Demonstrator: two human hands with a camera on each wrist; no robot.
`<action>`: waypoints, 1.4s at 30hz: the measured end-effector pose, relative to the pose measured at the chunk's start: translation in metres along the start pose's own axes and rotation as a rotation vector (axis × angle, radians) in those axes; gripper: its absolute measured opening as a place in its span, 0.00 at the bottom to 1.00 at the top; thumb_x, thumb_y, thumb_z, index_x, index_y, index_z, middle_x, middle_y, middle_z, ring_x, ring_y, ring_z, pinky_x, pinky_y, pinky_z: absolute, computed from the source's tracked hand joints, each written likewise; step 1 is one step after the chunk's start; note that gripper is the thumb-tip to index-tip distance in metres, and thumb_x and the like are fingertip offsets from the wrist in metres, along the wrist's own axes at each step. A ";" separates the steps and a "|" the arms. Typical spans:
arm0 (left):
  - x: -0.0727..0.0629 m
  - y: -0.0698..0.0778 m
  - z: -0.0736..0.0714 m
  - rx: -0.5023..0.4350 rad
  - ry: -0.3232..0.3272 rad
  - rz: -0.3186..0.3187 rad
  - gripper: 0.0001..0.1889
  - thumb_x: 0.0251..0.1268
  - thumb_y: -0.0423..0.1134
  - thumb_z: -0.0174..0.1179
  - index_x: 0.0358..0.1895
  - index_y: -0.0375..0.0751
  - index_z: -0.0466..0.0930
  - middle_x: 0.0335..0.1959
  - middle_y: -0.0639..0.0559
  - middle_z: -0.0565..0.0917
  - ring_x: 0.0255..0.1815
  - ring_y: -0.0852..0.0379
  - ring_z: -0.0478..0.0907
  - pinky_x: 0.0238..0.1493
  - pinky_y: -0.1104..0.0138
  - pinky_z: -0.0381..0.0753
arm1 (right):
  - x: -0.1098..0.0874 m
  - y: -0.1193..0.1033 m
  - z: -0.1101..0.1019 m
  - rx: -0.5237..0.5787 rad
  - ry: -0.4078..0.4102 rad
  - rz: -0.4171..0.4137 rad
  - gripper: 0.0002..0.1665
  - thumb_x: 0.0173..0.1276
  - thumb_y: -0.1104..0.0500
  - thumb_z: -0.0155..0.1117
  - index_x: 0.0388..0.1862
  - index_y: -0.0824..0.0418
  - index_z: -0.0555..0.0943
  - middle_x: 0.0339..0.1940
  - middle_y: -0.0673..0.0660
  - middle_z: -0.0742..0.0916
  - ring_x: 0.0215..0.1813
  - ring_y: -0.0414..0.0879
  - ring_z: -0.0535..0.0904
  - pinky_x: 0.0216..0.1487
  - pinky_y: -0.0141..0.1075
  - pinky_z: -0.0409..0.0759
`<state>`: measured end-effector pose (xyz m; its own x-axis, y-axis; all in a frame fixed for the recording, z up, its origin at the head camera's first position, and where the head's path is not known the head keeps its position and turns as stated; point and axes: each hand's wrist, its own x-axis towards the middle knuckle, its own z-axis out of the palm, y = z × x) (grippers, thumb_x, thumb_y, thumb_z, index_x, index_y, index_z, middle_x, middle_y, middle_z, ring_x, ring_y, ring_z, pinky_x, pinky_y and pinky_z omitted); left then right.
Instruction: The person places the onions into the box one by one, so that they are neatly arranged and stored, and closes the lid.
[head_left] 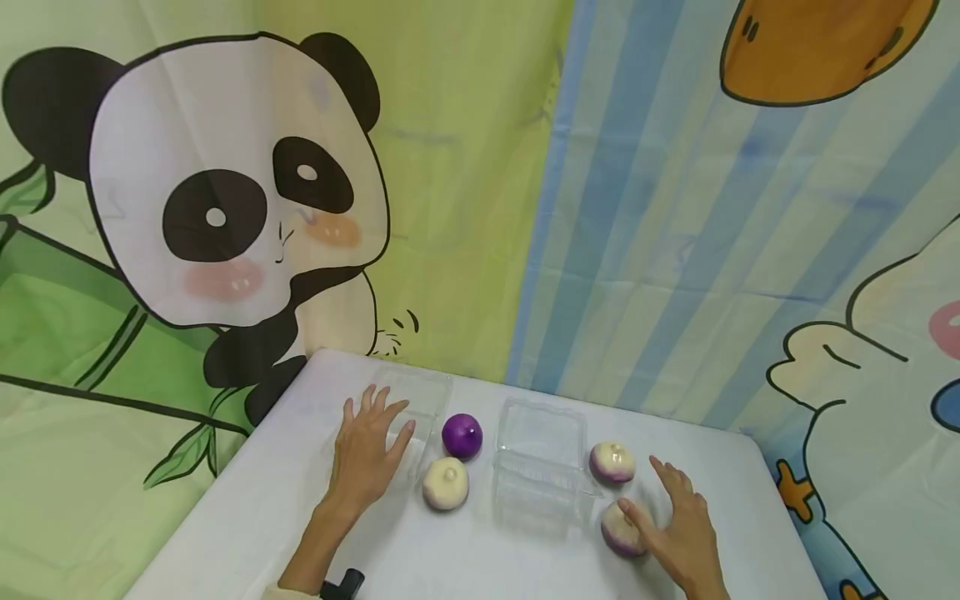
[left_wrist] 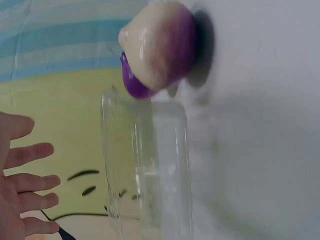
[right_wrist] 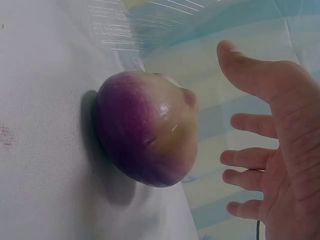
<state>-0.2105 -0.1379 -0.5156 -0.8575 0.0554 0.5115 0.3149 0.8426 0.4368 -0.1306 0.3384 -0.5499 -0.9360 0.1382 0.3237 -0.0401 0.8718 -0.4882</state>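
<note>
My left hand [head_left: 367, 454], fingers spread and nothing in it, is over the left clear plastic box [head_left: 422, 392], whose lid stands open. Just right of that box sit a glossy deep-purple round vegetable [head_left: 462, 436] and a white-topped turnip [head_left: 446, 484]. On the right, my right hand [head_left: 681, 533] is held open beside a white-and-purple turnip [right_wrist: 147, 129], with a gap between palm and turnip in the right wrist view. Its thumb overlaps this turnip in the head view. Another turnip [head_left: 612, 462] lies behind it, left of the fingertips.
A second clear plastic box [head_left: 542, 483] stands open in the middle of the white table [head_left: 442, 558], between the two pairs of vegetables. Behind the table hangs a printed cloth [head_left: 465, 208] with a panda and blue stripes.
</note>
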 end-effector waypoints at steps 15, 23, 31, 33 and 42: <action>-0.007 0.061 0.031 -0.213 0.101 -0.058 0.04 0.73 0.42 0.69 0.42 0.51 0.93 0.33 0.56 0.95 0.25 0.63 0.88 0.30 0.62 0.83 | -0.010 0.007 0.005 -0.087 0.181 0.022 0.35 0.61 0.44 0.84 0.64 0.59 0.88 0.42 0.63 0.96 0.35 0.59 0.93 0.27 0.51 0.83; -0.016 0.089 0.054 -0.543 -0.060 -0.213 0.11 0.74 0.39 0.68 0.29 0.42 0.89 0.22 0.52 0.89 0.14 0.69 0.78 0.21 0.70 0.81 | -0.014 0.012 0.010 0.018 0.185 0.009 0.35 0.60 0.50 0.87 0.62 0.66 0.88 0.49 0.66 0.94 0.45 0.60 0.91 0.44 0.52 0.88; -0.017 0.103 0.068 -0.738 -0.168 -0.406 0.15 0.74 0.39 0.68 0.30 0.31 0.86 0.21 0.36 0.88 0.11 0.53 0.83 0.15 0.72 0.75 | -0.017 0.015 0.013 0.079 0.191 0.004 0.36 0.59 0.51 0.88 0.62 0.66 0.87 0.53 0.63 0.94 0.48 0.61 0.90 0.49 0.22 0.77; -0.016 0.106 0.071 -0.761 -0.199 -0.431 0.15 0.74 0.39 0.67 0.31 0.29 0.86 0.20 0.36 0.88 0.11 0.52 0.83 0.15 0.72 0.75 | -0.018 0.016 0.014 0.076 0.185 0.009 0.37 0.59 0.50 0.88 0.63 0.66 0.87 0.54 0.63 0.94 0.49 0.60 0.89 0.50 0.23 0.77; -0.017 0.111 0.080 -0.854 -0.256 -0.505 0.17 0.74 0.39 0.67 0.34 0.24 0.84 0.20 0.34 0.87 0.09 0.63 0.77 0.15 0.72 0.77 | -0.023 0.015 0.016 0.071 0.148 0.030 0.39 0.61 0.47 0.87 0.66 0.64 0.86 0.54 0.63 0.94 0.52 0.60 0.90 0.52 0.41 0.86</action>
<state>-0.1930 -0.0026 -0.5347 -1.0000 -0.0034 -0.0083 -0.0087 0.1420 0.9898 -0.1157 0.3410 -0.5778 -0.8756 0.2362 0.4214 -0.0425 0.8313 -0.5541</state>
